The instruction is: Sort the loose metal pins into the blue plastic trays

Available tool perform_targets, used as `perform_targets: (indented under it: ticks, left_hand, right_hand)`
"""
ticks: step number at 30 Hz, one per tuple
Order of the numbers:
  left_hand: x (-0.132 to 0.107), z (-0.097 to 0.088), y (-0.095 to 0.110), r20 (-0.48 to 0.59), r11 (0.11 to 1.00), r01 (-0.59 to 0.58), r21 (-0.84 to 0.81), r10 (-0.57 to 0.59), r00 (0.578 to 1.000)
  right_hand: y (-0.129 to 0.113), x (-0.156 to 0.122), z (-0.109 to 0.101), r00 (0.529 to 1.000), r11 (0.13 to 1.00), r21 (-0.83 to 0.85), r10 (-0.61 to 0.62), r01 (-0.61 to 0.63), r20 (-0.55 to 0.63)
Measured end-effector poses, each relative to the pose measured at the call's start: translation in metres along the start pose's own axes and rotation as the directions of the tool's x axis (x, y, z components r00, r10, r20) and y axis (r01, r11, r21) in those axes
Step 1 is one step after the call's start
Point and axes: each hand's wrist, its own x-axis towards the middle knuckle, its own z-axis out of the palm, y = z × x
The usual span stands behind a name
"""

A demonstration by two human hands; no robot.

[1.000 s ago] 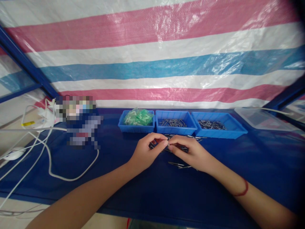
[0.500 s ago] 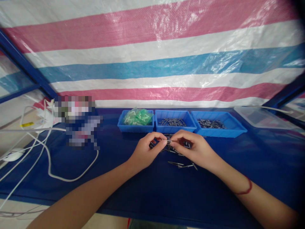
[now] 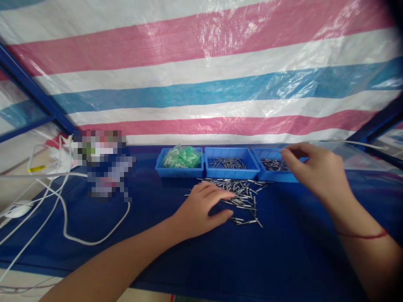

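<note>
The fingers of your left hand [image 3: 201, 210] are spread, thumb well apart from forefinger, with nothing seen between them; they are by the loose pins [image 3: 239, 192], which lie just in front of the middle tray [image 3: 231, 173]. Your right hand [image 3: 319, 172] is to the right of the middle tray, its fingertips nearly together; whether they hold anything, I cannot tell. The loose pins lie flat and point many ways: a good number have their long axis roughly along the middle tray's front wall, while some nearer to you are slanted. I judge the work partly done: the middle tray and the right tray [image 3: 275, 177] beside it contain pins, but many are left on the worktop [image 3: 226, 260].
</note>
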Motion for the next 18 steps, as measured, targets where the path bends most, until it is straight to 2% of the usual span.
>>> perform_targets:
  ticks: [3,6,12,18]
  left_hand:
    - [-0.002,0.001,0.001,0.113,0.994,-0.071,0.081,0.061,0.992]
    - [-0.004,0.001,0.000,0.192,0.984,-0.095,0.150,0.065,0.979]
    - [-0.002,0.001,-0.004,0.245,0.966,-0.063,0.251,0.000,0.970]
    - [0.000,0.004,-0.004,0.238,0.956,-0.073,0.284,0.004,0.971]
  right_hand:
    - [0.022,0.007,0.002,0.998,0.969,-0.246,0.026,-0.009,0.064]
    - [0.024,0.007,0.006,0.996,0.943,-0.333,0.037,-0.009,0.081]
    - [-0.006,-0.002,0.010,0.983,0.979,-0.128,-0.147,0.160,0.106]
    - [-0.032,-0.017,0.015,0.902,0.935,0.060,-0.353,0.350,0.246]
